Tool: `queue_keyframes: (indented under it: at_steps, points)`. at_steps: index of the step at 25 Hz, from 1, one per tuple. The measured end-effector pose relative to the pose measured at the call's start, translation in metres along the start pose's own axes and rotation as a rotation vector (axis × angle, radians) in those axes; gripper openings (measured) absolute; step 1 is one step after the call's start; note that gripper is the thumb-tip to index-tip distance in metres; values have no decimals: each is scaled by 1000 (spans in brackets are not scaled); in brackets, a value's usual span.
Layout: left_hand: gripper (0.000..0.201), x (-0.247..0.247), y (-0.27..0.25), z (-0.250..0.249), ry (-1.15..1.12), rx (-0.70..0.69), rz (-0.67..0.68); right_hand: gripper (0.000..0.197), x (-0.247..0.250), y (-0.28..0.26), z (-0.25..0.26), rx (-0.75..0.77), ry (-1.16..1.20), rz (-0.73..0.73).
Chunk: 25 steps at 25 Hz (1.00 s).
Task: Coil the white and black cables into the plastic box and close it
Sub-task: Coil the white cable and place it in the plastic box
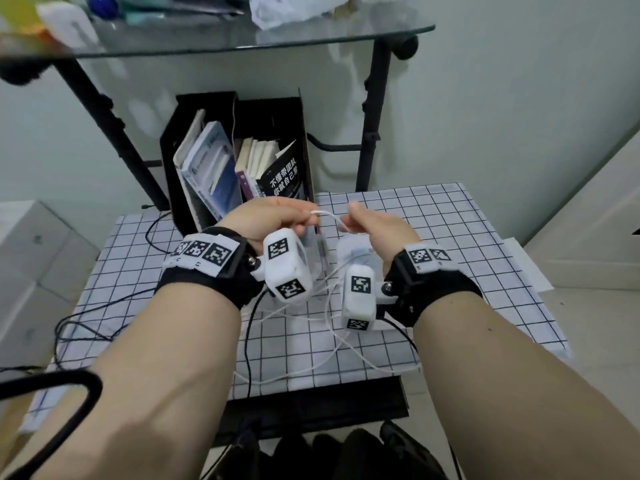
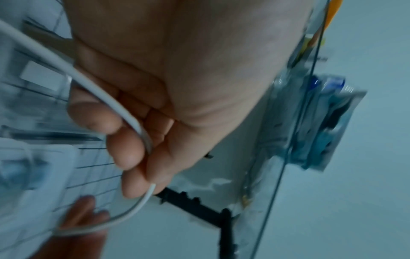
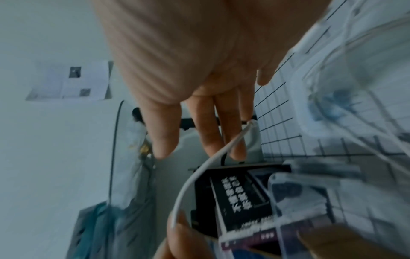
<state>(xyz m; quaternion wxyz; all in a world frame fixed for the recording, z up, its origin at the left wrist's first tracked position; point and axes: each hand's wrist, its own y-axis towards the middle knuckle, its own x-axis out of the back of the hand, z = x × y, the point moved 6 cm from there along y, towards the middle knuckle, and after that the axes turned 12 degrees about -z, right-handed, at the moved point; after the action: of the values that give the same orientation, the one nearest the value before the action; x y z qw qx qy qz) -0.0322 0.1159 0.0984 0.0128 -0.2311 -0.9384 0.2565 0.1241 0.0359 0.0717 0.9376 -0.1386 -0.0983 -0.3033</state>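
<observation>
- L hand (image 1: 273,220): raised above the tabletop (image 1: 450,244), fingers curled round the white cable (image 1: 329,216); the left wrist view shows the cable running across the curled fingers (image 2: 124,154) and out past the fingertips.
- R hand (image 1: 375,225): also raised, just beside the L one, holding the same white cable; in the right wrist view the fingers (image 3: 213,129) are fairly straight w/ the cable crossing them, exact grip hard to tell there.
- White cable: short arc spans the gap btwn the two hands; the rest hangs down and lies in loose loops on the checked cloth near the front edge of the tabletop.
- Black cable (image 1: 86,317): lies loose on the left part of the tabletop, trails off the left edge, not touched by either hand.
- Plastic box (image 1: 356,251): clear, sits on the tabletop under/behind the hands, mostly hidden by the wrist cameras; lid state can't tell.
- Behind the tabletop: black crate (image 1: 239,133) w/ books (image 1: 214,161) standing in it, under a glass shelf (image 1: 242,43) on a black frame.
- White cardboard box (image 1: 31,244) on the far left, apart from the tabletop.
</observation>
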Motion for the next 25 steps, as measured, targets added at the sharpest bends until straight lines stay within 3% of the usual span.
queue_keyframes:
  at_steps: [2, 6, 12, 17, 22, 25]
  points:
    - [29, 13, -10, -15, -92, -41, -10, 48, -16, -3, 13, 70, 1, 70]
    - [32, 36, -22, -24, -209, -108, -54, 22, -42, -10, 38, 96, 185, 114]
    - [19, 60, -27, -8, -197, -112, -71, 27, -60, -16, 55, -122, 539, 190]
    - [12, 67, -25, 9, -205, -86, -71, 29, -51, -10, 73, -299, 1038, 264]
    - [8, 61, -24, 12, -195, -34, -25, 26, -36, -9, 98, -266, 1272, 188]
    - [8, 55, -23, 15, -132, -5, 27, 22, -22, -1, 101, -176, 1331, 39]
